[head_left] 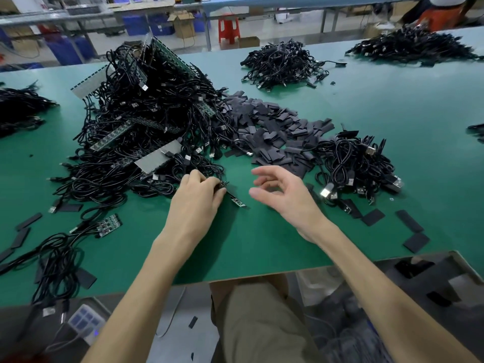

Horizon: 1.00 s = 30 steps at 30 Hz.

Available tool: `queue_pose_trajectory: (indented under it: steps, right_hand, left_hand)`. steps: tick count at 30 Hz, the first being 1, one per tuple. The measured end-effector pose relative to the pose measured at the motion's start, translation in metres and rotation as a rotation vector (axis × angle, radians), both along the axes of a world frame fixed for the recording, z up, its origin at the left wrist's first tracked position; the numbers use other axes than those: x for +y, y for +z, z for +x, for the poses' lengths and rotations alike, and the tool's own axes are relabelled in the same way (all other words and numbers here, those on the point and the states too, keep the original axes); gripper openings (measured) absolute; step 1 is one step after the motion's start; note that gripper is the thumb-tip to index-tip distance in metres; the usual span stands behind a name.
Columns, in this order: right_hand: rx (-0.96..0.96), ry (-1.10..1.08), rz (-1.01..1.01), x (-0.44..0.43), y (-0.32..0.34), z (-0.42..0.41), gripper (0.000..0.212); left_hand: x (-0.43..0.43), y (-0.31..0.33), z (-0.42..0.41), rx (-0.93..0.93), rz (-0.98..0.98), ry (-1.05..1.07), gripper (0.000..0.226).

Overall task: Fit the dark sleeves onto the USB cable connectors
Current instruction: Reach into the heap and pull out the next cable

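On the green table [392, 106], the left hand [196, 203] pinches one end of a small circuit board [238, 202]; the rest of the board juts out to the right of the fingers. The right hand [285, 197] hovers just right of it, fingers loosely curled, holding nothing. Beyond the left hand rises a large heap of USB cables [146, 113] mixed with long board strips. A pile of dark sleeves [275, 129] lies farther back, centre. A smaller cable bundle [358, 161] sits to the right, with stray sleeves [410, 221] nearer.
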State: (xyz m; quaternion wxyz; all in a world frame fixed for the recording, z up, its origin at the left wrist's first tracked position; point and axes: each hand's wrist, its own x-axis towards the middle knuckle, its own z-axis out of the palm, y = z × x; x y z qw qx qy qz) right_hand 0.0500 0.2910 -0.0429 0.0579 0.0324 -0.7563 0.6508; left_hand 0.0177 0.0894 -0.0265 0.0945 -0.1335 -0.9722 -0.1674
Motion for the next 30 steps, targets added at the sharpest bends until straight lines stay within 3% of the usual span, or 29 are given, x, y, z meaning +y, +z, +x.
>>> queue_pose_trajectory:
  steps: [3, 5, 12, 16, 22, 30]
  right_hand:
    - [0.065, 0.150, 0.442, -0.009, -0.002, 0.000, 0.052]
    - [0.085, 0.213, 0.635, -0.014, -0.003, 0.000, 0.054]
    - [0.213, 0.137, 0.692, -0.015, -0.004, 0.003, 0.022]
    - [0.221, 0.002, 0.569, -0.013, -0.001, 0.005, 0.018]
    - [0.174, -0.326, -0.009, -0.001, 0.004, 0.005, 0.018]
    - [0.148, -0.306, -0.070, 0.001, 0.001, 0.004, 0.018]
  left_hand:
    - [-0.001, -0.006, -0.002, 0.008, 0.041, 0.027, 0.035]
    - [-0.003, -0.010, -0.002, 0.026, 0.070, 0.061, 0.035]
    - [-0.007, -0.019, 0.003, 0.101, 0.067, 0.117, 0.045]
    - [-0.009, -0.023, 0.007, 0.147, 0.050, 0.144, 0.053]
    - [-0.022, -0.025, -0.002, 0.139, 0.056, 0.210, 0.058]
    - [-0.032, -0.021, -0.051, 0.145, 0.033, 0.170, 0.056]
